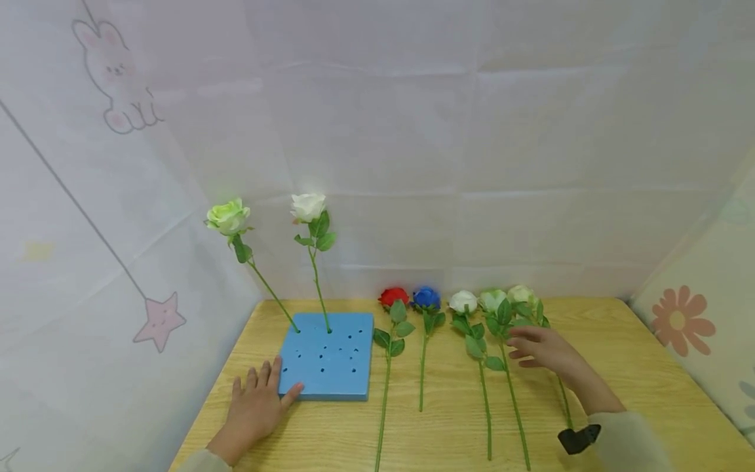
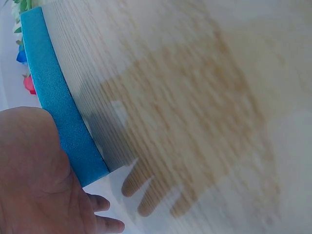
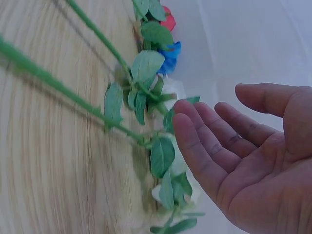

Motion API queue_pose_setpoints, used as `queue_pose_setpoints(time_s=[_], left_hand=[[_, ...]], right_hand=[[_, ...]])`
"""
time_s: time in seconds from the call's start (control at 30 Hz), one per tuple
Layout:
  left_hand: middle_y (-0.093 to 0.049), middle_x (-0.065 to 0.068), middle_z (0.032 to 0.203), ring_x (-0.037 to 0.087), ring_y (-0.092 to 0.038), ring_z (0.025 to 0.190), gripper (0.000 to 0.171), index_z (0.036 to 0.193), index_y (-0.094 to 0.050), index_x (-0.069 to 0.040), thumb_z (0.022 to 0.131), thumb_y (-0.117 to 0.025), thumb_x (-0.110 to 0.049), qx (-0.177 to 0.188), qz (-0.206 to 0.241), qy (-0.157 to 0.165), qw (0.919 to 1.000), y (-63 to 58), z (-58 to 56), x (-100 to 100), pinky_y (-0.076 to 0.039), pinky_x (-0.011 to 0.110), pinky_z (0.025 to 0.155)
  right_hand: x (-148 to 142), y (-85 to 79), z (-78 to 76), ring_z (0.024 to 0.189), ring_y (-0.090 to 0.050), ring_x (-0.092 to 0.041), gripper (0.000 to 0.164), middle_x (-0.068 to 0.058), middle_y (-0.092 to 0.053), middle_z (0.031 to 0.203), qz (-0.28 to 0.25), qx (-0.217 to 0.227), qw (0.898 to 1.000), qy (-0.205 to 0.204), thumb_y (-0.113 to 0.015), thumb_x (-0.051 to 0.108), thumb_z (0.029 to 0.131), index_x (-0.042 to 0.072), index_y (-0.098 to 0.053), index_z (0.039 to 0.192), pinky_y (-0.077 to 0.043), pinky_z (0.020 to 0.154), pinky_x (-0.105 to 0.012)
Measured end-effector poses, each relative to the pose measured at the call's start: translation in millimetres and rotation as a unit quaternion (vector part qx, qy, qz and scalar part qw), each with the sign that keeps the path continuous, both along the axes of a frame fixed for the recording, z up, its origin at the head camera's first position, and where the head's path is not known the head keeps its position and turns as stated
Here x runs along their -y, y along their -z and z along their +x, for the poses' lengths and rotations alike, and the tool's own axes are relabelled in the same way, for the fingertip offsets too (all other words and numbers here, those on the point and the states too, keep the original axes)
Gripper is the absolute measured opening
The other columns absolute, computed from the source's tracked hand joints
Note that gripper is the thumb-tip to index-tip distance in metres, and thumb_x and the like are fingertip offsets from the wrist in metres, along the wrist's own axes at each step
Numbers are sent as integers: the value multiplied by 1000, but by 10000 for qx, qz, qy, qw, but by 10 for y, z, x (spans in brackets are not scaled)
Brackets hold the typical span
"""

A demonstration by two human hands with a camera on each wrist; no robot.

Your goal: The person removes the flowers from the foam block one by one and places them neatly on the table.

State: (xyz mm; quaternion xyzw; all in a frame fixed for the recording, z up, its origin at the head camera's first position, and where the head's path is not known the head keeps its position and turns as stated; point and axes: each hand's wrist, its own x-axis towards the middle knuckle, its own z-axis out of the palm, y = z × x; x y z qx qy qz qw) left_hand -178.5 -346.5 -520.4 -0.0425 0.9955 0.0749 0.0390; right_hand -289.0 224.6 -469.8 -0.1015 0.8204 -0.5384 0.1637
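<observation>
My left hand (image 1: 253,406) lies with fingers spread at the left front corner of a blue foam block (image 1: 339,387), thumb over its front edge. Two artificial roses stand in holes along the block's back: a light green rose (image 1: 229,217), leaning left, and a white rose (image 1: 309,207). Over on the right, my right hand (image 1: 548,354) hovers with loosely bent fingers and holds nothing. Its fingertips come close to the leaves of a pale green rose (image 1: 491,300) lying on the table. Beside that lies a cream-green rose (image 1: 521,294), its stem partly hidden by the hand.
Further left on the wooden table (image 1: 448,432) lie a red rose (image 1: 393,296), a blue rose (image 1: 426,296) and another white rose (image 1: 463,301), blooms toward the back. A pale cloth wall (image 1: 413,164) rises behind. Several holes dot the block's top.
</observation>
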Motion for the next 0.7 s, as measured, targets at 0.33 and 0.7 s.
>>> queue_pose_setpoints(time_s=[0.33,0.7], left_hand=[[-26,33,160,61,-18,144,100,163,-16,-3,97,-25,-78,6,77,-13,10000,28,4,7,-6,79,110],[-27,33,159,62,-20,143,103,162,-16,-3,95,-22,-81,-56,29,-11,10000,68,-19,30,-7,79,110]], right_hand=[[363,35,-107,118,-64,-40,58,-29,-54,142,-558,-67,9981,-259,-59,33,104,-2,-46,149,-55,96,-49],[792,77,-217,124,-60,-39,58,-29,-45,150,-1019,21,9928,-626,-60,28,105,-2,-43,151,-49,105,-53]])
